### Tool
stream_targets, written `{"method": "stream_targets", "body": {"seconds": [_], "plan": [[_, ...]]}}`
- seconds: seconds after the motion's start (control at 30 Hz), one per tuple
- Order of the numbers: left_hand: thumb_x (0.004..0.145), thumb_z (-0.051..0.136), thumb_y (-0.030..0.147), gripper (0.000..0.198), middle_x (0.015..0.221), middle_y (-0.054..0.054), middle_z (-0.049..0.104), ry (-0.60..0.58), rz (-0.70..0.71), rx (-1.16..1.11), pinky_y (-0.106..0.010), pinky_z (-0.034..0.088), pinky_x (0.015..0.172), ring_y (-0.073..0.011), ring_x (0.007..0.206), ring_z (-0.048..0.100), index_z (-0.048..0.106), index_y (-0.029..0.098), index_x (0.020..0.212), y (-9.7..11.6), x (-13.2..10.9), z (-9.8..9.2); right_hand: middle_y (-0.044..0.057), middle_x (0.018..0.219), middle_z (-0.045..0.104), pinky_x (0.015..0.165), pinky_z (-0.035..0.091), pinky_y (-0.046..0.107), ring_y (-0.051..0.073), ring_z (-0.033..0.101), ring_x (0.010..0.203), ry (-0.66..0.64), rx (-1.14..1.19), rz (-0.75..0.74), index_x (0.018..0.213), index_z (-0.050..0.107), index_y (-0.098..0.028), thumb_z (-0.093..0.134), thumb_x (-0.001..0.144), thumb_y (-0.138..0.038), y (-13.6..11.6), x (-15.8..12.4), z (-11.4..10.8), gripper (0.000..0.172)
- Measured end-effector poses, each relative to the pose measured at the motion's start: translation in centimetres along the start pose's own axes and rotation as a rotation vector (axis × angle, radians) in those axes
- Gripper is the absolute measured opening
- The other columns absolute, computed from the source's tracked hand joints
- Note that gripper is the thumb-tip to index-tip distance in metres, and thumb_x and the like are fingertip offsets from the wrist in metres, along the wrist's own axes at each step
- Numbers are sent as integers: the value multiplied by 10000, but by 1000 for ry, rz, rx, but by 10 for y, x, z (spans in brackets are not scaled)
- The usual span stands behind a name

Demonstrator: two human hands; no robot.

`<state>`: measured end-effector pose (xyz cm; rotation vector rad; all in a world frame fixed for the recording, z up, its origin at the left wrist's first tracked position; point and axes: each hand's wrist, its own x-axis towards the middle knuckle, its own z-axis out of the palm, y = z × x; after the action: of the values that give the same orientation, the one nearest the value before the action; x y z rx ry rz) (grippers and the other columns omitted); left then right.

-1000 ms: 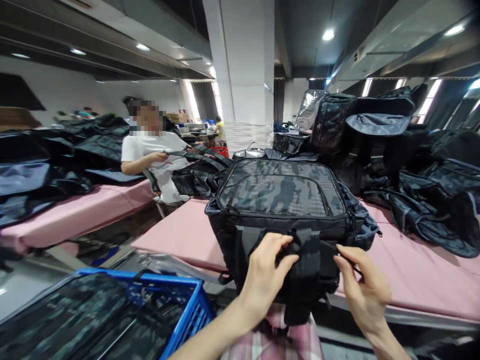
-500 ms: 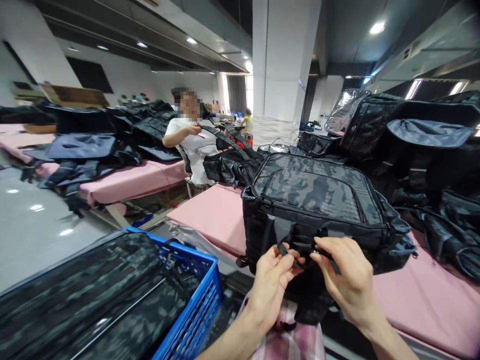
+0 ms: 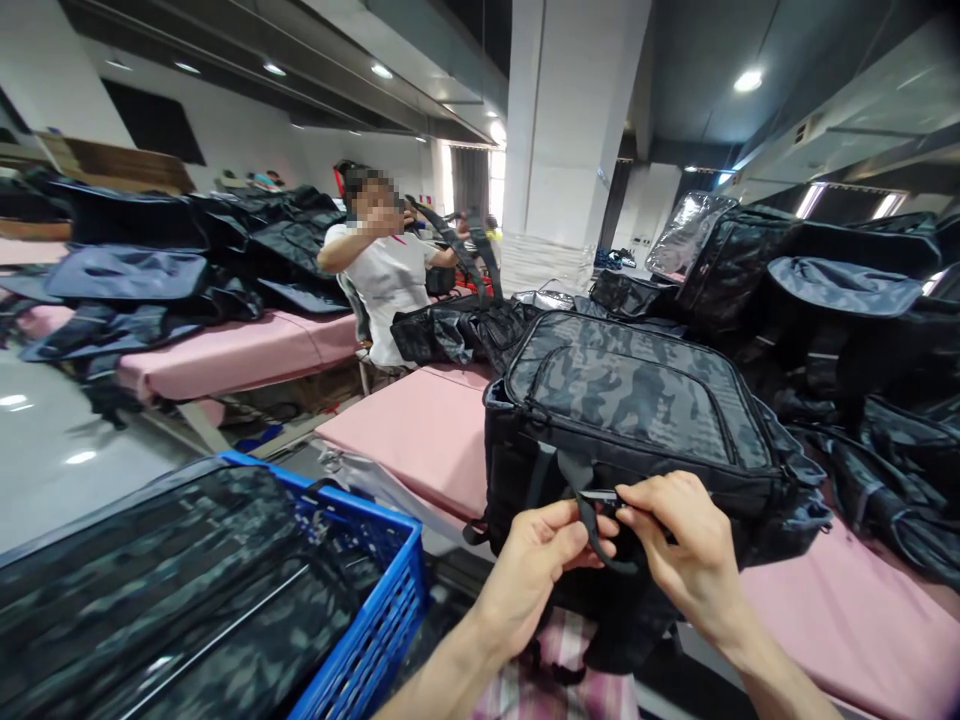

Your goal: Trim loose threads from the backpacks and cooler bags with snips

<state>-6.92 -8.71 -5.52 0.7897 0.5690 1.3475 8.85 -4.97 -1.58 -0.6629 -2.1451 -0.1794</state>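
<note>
Left grip pinching black strap; right grip pinching small dark piece. Bag on pink counter; white pillar behind. Co-worker: straps raised since earlier.

- Backpack panel: mottled camouflage in grey, charcoal and black, edged in black
- Backpack side: plain black
- Webbing strap: dark grey to black, no pattern showing
- Tabletop: plain soft pink
- Crate: bright blue
- Bags in the crate: dark green-grey and black camouflage
- Checked cloth: pink, purple and white plaid
- Open flap on the right: pale blue-grey
- Lining beside it: shiny silver
- Co-worker's shirt: white
- Pillar: off-white
- Wall panel: black
- Floor: light grey
</note>
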Motion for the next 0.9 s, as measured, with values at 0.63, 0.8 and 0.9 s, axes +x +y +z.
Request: {"method": "stream_targets", "body": {"seconds": [0.63,0.8,0.9], "plan": [[620,727,202,170,618,24,551,321,181,221,-182,387,620,-75,609,475,587,121,673,-3,0,3,20,753,634,644,410,286,129,557,651,-7,75,70,912,575,-186,531,836,-152,-7,-7,1,94],[621,714,189,141,625,19,559,302,183,226,-182,388,621,-79,615,480,605,121,681,-2,-2,7,14,797,649,642,446,250,148,599,737,-79,158,258,883,606,-220,522,853,-258,-6,-12,-1,97],[626,703,188,132,616,22,550,324,216,260,-179,379,601,-77,604,470,600,123,679,-1,-2,8,17,797,650,636,445,253,152,599,736,-88,150,256,890,606,-223,522,854,-258,-6,-12,-2,98]]}}
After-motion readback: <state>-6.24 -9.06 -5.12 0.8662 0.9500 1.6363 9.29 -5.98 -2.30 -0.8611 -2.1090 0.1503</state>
